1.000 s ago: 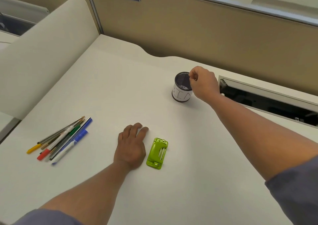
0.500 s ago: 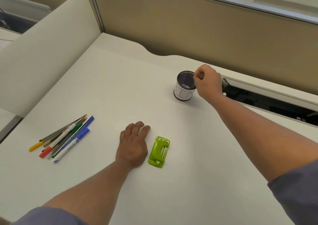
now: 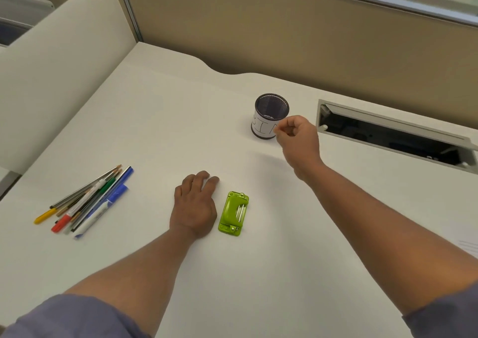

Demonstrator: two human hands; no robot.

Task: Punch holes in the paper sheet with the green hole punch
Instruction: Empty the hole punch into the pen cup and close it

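While the left hand (image 3: 194, 208) lies flat and empty on the desk (image 3: 155, 120), the green hole punch (image 3: 233, 216) sits just beside it. Right hand (image 3: 297, 137), loosely curled, pinches nothing discernible near the mesh cup (image 3: 270, 116). Pens (image 3: 85, 203) lie left.

Left hand (image 3: 194, 205) flat on bench (image 3: 160, 120) beside green hole punch (image 3: 233, 213); right hand (image 3: 297, 137) loosely curled near mesh cup (image 3: 270, 116).
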